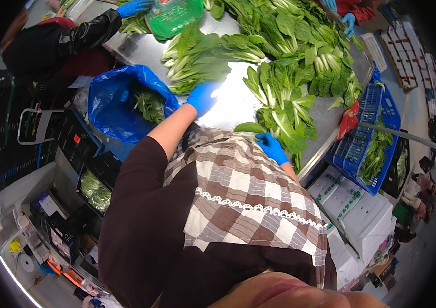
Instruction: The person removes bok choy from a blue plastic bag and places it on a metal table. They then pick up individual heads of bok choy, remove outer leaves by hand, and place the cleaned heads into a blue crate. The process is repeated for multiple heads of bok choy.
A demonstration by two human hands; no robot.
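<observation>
My left hand, in a blue glove, is over the metal table just below a bunch of leafy greens like bok choy. Glare and blur hide its fingertips, so I cannot tell whether it holds anything. Close to my apron, my right hand, also gloved in blue, has its fingertips on the pale stalk of a single green. Beside that hand lies a loose pile of greens. An open blue plastic bag stands left of my left forearm, with some greens inside.
Another person's blue-gloved hand touches a green printed bag. At the far right corner, a co-worker's gloved hand reaches into a large heap of greens. A blue crate and white foam boxes stand to the right.
</observation>
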